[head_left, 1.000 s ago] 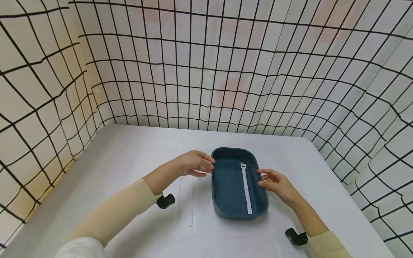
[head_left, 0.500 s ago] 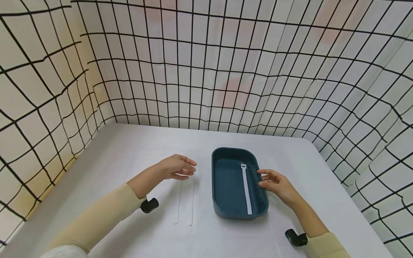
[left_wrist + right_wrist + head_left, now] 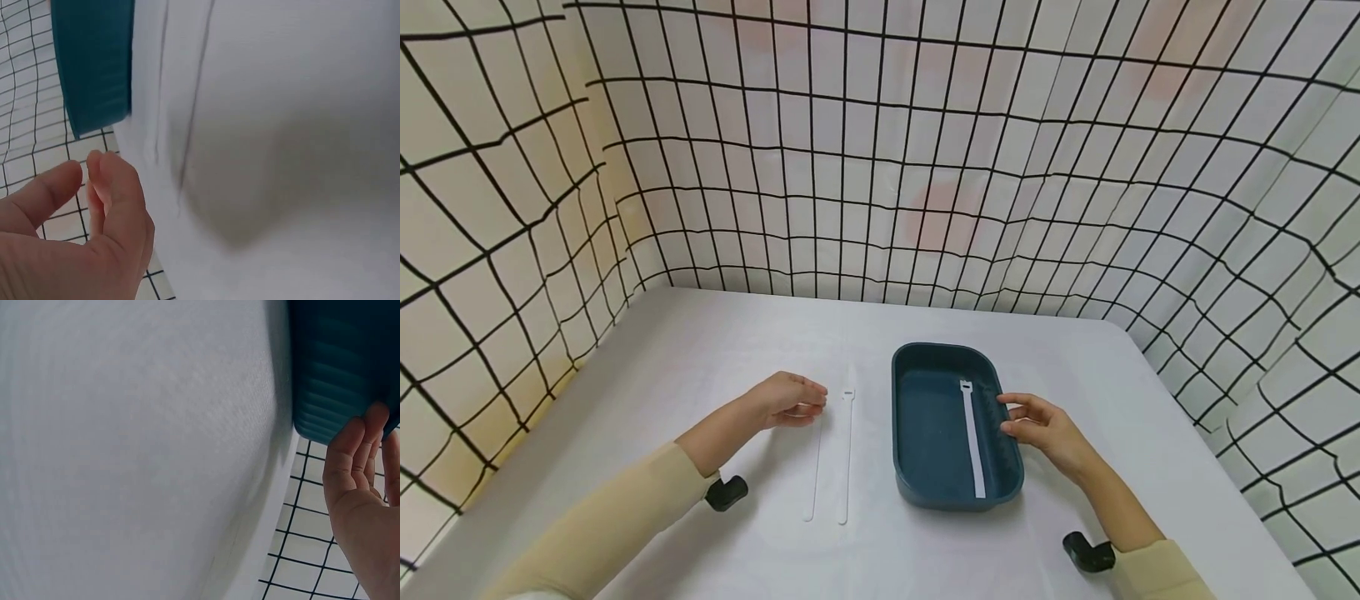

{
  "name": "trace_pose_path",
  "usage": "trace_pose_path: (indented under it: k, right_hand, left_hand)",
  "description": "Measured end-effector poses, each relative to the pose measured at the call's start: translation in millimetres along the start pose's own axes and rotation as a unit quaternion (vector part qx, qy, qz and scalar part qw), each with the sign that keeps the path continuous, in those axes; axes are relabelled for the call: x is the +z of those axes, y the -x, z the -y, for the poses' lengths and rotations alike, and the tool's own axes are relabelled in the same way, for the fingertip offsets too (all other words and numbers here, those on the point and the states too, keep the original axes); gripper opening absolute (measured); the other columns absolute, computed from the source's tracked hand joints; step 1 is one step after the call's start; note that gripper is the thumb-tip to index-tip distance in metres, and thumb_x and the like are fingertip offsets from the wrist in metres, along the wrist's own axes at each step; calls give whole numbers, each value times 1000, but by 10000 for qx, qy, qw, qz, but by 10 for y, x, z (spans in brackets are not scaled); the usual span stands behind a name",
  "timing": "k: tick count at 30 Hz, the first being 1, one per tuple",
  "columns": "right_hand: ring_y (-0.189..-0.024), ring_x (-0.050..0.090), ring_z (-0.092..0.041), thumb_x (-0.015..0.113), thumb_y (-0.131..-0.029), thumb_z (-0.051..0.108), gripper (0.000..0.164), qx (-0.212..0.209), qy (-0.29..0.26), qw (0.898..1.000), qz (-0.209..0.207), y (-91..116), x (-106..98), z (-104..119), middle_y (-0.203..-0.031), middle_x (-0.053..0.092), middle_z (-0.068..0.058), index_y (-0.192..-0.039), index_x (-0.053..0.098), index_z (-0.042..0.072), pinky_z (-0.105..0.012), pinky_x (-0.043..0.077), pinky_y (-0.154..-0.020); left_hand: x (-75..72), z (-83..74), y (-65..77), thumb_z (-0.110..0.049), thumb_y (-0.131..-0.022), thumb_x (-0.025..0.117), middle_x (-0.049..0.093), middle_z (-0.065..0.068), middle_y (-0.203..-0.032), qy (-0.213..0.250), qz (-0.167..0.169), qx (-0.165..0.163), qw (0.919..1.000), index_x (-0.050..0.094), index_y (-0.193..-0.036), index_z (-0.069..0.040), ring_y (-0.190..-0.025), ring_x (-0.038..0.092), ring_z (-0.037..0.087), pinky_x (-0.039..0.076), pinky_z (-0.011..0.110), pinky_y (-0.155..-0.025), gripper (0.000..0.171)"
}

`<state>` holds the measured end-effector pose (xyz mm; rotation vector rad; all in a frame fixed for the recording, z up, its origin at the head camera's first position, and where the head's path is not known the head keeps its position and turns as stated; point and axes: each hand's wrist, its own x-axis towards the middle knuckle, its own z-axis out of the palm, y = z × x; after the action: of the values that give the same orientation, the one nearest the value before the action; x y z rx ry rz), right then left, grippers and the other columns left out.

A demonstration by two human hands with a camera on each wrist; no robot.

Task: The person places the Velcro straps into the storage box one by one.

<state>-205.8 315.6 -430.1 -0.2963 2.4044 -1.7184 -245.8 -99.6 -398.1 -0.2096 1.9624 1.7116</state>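
Observation:
A dark blue-green plastic bin (image 3: pixel 928 450) stands on the white table, with one white cable strap (image 3: pixel 973 442) lying inside along its right side. My right hand (image 3: pixel 1047 429) holds the bin's right rim, fingertips at the edge. Left of the bin, two more white straps lie side by side: the nearer-to-bin strap (image 3: pixel 846 458) shows its slotted head, while the outer strap (image 3: pixel 814 479) has its upper end hidden behind my left hand (image 3: pixel 786 402). That hand has loosely bent fingers with nothing between them; in the left wrist view its thumb and fingertips are apart.
Black wire mesh (image 3: pixel 880 183) over pale sheeting rises behind the table (image 3: pixel 715 325) and along both sides. A black wrist camera (image 3: pixel 726 493) sits by my left cuff, another black camera (image 3: pixel 1087 553) by the right.
My left hand has moved left, away from the bin's left rim, to the outer strap's upper end, uncovering the other strap's head. The right hand and bin stay put.

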Motion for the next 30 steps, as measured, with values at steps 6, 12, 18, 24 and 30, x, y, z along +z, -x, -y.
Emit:
trace_pose_path:
  k: [6, 12, 18, 24, 30]
  right_hand:
    - [-90, 62, -20, 67, -93, 13, 54, -22, -44, 10000, 2, -2, 5, -6, -104, 56, -16, -138, 44, -7, -28, 54, -82]
    - [-90, 62, -19, 67, -93, 12, 52, -4, -22, 10000, -34, 0, 8, -9, -102, 57, -13, -136, 45, -7, -28, 54, -82]
    - [-89, 62, -19, 68, -93, 13, 53, -28, -48, 10000, -24, -2, 12, -1, -101, 57, -11, -136, 45, -8, -28, 54, -81]
    - [-87, 62, -17, 66, -94, 12, 51, -144, -49, 9999, 42, 14, 9, 17, -100, 57, -10, -135, 45, -8, -27, 55, -81]
    - [-88, 61, -17, 66, -94, 10, 52, -97, -120, 9999, 30, 29, 12, 51, -101, 55, -14, -136, 43, -10, -27, 54, -81]
  left_hand:
    - [-13, 133, -57, 4, -89, 63, 61, 2, -74, -248, -588, 105, 9979, 61, -108, 10, -63, 58, 7, 54, 20, -62, 21]
    - [2, 239, -76, 5, -82, 68, 60, 4, -70, -1029, -1152, 237, 9877, 63, -89, 5, -58, 54, 8, 50, 18, -56, 8]
    - [67, 296, -35, 2, -80, 73, 63, 4, -70, -1554, -1409, 278, 9774, 64, -83, 1, -58, 56, 9, 49, 18, -53, 9]
    - [103, 303, 12, 1, -78, 76, 62, 4, -66, -1888, -1595, 457, 9679, 65, -79, -1, -54, 54, 9, 47, 17, -50, 12]
    - [133, 336, 4, -6, -76, 80, 60, 2, -60, -2523, -1728, 759, 9491, 63, -76, -4, -52, 52, 9, 43, 19, -52, 17]
